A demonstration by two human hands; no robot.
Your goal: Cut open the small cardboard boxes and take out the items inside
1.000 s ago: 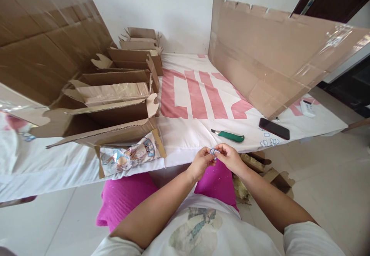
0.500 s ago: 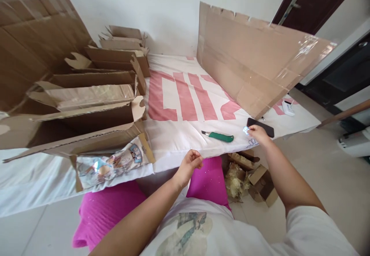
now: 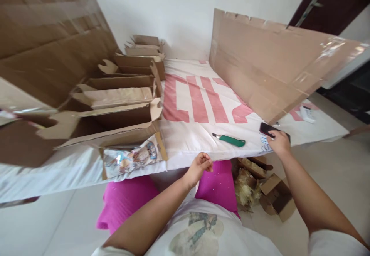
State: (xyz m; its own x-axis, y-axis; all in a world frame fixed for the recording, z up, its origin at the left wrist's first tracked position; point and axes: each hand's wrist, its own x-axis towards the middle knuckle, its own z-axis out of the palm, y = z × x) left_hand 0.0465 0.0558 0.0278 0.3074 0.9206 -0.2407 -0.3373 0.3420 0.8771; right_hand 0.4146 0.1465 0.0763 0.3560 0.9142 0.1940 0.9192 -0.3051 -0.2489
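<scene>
My right hand [image 3: 279,142] is over the near edge of a black phone [image 3: 266,129] lying on the cloth. Its fingertips are bent together against or just above the phone; what they pinch, if anything, cannot be made out. My left hand [image 3: 200,168] hangs in front of the table edge above my lap, fingers curled in, with nothing visible in them. Between the hands, further in on the table, lies a green box cutter [image 3: 231,140] with its blade out to the left. To the left, a printed plastic packet [image 3: 133,157] rests by the table's front edge.
Several open cardboard boxes [image 3: 112,127] line the left side. A large cardboard sheet [image 3: 260,55] stands at the back right, near a small white device [image 3: 307,114]. On the floor are an open carton [image 3: 279,198] and crumpled yellowish wrap [image 3: 245,188].
My right hand has moved slightly right over the phone. The small shiny piece in its fingers before no longer shows. My left hand stays curled. The view has shifted left.
</scene>
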